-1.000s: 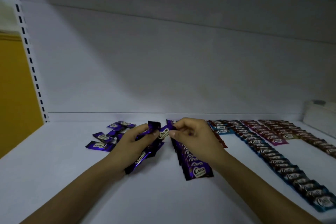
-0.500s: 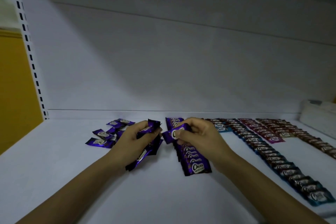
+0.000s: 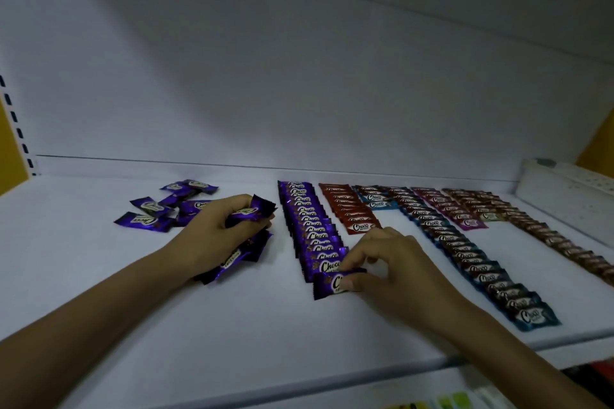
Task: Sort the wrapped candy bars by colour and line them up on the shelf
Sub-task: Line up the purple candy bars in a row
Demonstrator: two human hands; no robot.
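My right hand [image 3: 392, 269] pinches a purple bar [image 3: 329, 284] at the near end of the purple row [image 3: 309, 226]; left hand [image 3: 216, 232] grips a purple bunch [image 3: 246, 232].

I'm wearing the one cam on my head, wide lens; it's looking fwd & down onto the white shelf [image 3: 232, 325], facing its back panel [image 3: 299, 93], sitting close in, w/ the shelf's front edge crossing the btm.

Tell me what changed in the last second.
The right hand carried one purple bar from beside the left hand to the near end of the purple row, still pinching it. The left hand keeps gripping its bundle; the loose purple pile and other rows stayed put.
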